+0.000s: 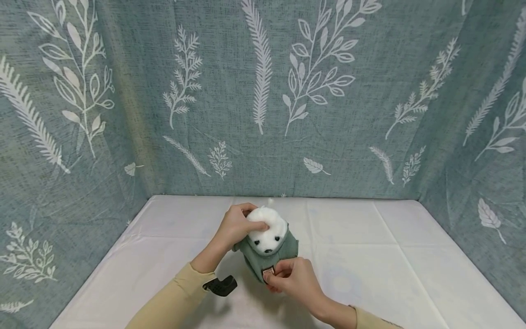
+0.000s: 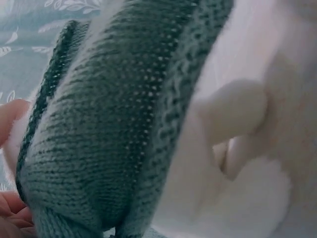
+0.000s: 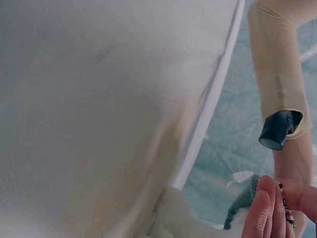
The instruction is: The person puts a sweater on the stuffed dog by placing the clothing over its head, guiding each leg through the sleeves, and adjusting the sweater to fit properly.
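Observation:
A white plush toy [image 1: 269, 244] with dark eyes and nose wears a green knitted sweater [image 2: 109, 119]. My left hand [image 1: 238, 226] grips its head from the left, thumb across the forehead. At the sweater's lower front, my right hand [image 1: 293, 278] pinches a small label [image 1: 268, 271] with a dark border between thumb and fingers. In the right wrist view the fingers [image 3: 265, 208] press against the thumb with the label's patterned edge between them. Below the sweater hem, the toy's white legs [image 2: 240, 109] stick out in the left wrist view.
A white cloth covers the table [image 1: 370, 256] under the toy. Grey-green curtains [image 1: 230, 100] with white leaf prints stand behind it and on both sides. A black wrist device [image 1: 221, 286] sticks out from the left sleeve [image 1: 176, 297].

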